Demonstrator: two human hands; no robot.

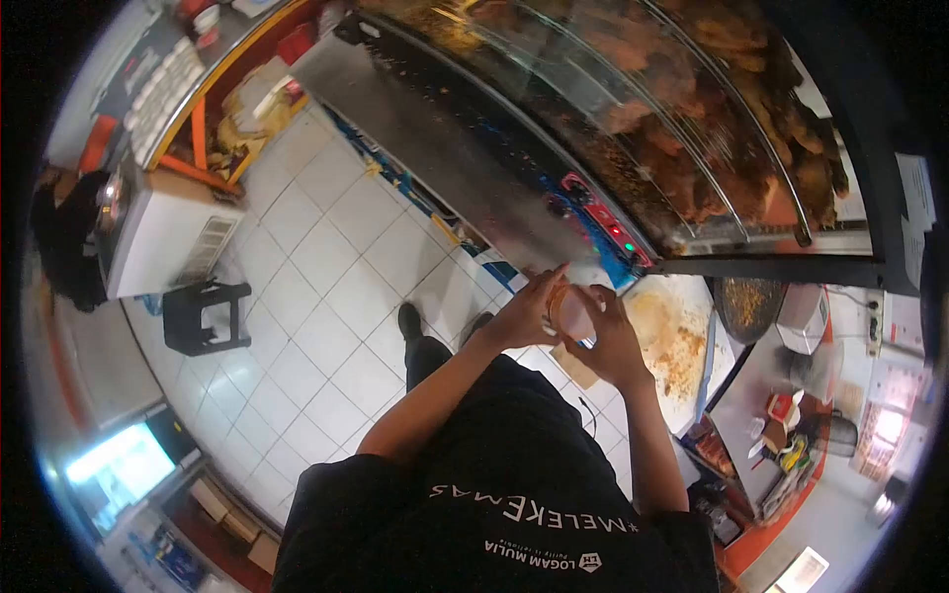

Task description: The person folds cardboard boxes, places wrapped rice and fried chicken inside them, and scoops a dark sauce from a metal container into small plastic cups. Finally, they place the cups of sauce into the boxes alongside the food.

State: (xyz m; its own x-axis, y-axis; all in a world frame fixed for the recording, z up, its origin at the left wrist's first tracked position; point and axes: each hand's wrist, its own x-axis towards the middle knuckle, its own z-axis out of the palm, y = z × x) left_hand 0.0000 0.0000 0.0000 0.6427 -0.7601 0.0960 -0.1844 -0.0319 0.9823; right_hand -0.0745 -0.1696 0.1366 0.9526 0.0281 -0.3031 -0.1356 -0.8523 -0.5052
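Observation:
In front of my body, both hands hold a small, round, pale translucent piece [573,314] that looks like a plastic cup; its contents cannot be made out. My left hand [521,313] is closed around its left side, with the thumb and fingers against it. My right hand [615,341] grips the opposite side with curled fingers. Just beyond the hands is the edge of a metal counter [435,148] with a red control panel [605,219] showing small lights. A pan or tray with pale flour and brown crumbs [672,336] lies close to my right hand.
A glass display case [633,109] with fried pieces stands ahead and to the right. A dark round pan [749,308] sits beyond the floury tray. On the tiled floor [326,267] at left stands a black stool [206,318] near a white cabinet [168,237]. A lit screen [121,465] is at lower left.

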